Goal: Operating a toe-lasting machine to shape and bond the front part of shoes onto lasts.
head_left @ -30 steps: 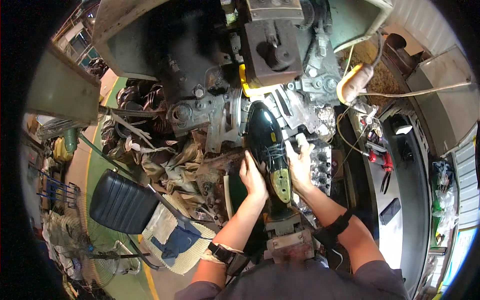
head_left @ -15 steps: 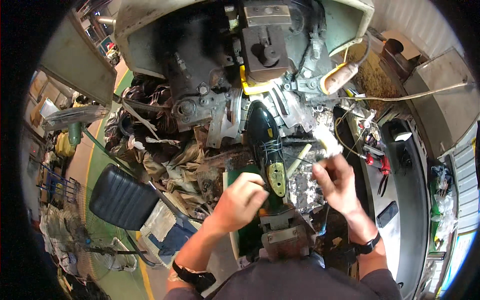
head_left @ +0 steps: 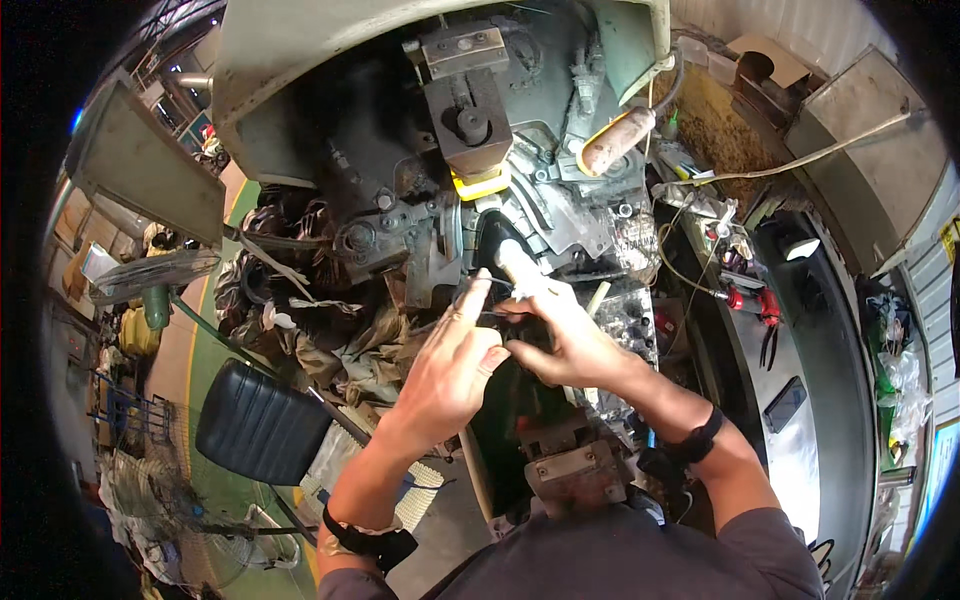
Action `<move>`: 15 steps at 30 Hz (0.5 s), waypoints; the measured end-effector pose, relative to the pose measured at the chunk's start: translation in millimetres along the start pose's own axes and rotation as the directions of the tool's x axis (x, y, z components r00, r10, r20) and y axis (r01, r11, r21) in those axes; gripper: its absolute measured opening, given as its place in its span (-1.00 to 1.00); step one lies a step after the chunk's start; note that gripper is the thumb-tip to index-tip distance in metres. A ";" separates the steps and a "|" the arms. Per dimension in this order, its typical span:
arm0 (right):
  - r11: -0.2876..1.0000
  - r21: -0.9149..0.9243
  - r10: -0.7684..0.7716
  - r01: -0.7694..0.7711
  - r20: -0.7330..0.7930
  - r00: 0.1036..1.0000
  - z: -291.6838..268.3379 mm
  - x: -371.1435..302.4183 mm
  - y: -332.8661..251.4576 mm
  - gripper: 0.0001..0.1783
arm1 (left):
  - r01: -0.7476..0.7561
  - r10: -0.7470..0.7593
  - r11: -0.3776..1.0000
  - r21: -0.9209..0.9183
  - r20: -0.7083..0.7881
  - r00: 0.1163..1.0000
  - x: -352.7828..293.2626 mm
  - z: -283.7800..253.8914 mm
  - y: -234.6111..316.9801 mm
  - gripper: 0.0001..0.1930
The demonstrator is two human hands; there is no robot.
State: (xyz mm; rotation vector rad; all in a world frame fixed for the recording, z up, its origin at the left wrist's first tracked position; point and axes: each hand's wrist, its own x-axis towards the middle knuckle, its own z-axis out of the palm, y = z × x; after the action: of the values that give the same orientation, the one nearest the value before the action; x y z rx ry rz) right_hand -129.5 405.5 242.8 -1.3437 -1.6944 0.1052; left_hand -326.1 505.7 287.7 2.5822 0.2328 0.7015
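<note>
The black shoe point(head_left: 489, 236) sits toe-forward under the machine's yellow-edged block, and my hands hide most of it. My right hand point(head_left: 572, 345) reaches in from the right, fingers closed around a white, bright piece point(head_left: 517, 268) that lies over the shoe's upper; glare blurs its exact kind. My left hand point(head_left: 447, 372) is along the shoe's left side, fingers stretched forward and the thumb bent toward the right hand. A thin dark strand shows between the two hands; whether it is a lace cannot be made out.
Metal machine jaws point(head_left: 555, 215) flank the shoe's toe, beneath a dark press block point(head_left: 465, 125). A lamp-like yellow and grey handle point(head_left: 615, 142) hangs at the right. Red-handled pliers point(head_left: 768, 310) and a phone point(head_left: 785, 404) lie on the right bench. A black chair point(head_left: 262, 414) stands left.
My right hand has swung left and forward onto the shoe with the white piece. My left hand has moved slightly forward and its fingers have straightened. The view has shifted and tilted.
</note>
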 end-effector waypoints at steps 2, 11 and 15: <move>0.988 -0.126 -0.093 0.091 -0.009 0.996 8.2 -4.2 9.6 -0.47 | 0.160 -0.162 0.968 -0.194 0.008 0.987 -3.5 6.3 -2.0 -0.80; 0.767 0.530 0.409 -0.361 0.030 0.912 4.5 1.3 6.3 -0.38 | 0.446 -0.533 0.377 -0.812 0.204 0.821 -18.8 28.2 1.4 -0.57; 0.773 0.484 0.382 -0.411 0.163 0.910 -14.8 1.6 12.6 -0.20 | 0.594 -0.618 0.404 -0.695 0.272 0.738 -20.2 38.1 -7.3 -0.53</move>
State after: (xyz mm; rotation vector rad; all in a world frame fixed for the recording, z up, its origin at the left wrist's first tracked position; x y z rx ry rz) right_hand -110.1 405.0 244.8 -1.2663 -1.2664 0.7932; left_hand -324.1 492.2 246.2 1.4871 0.6976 0.4052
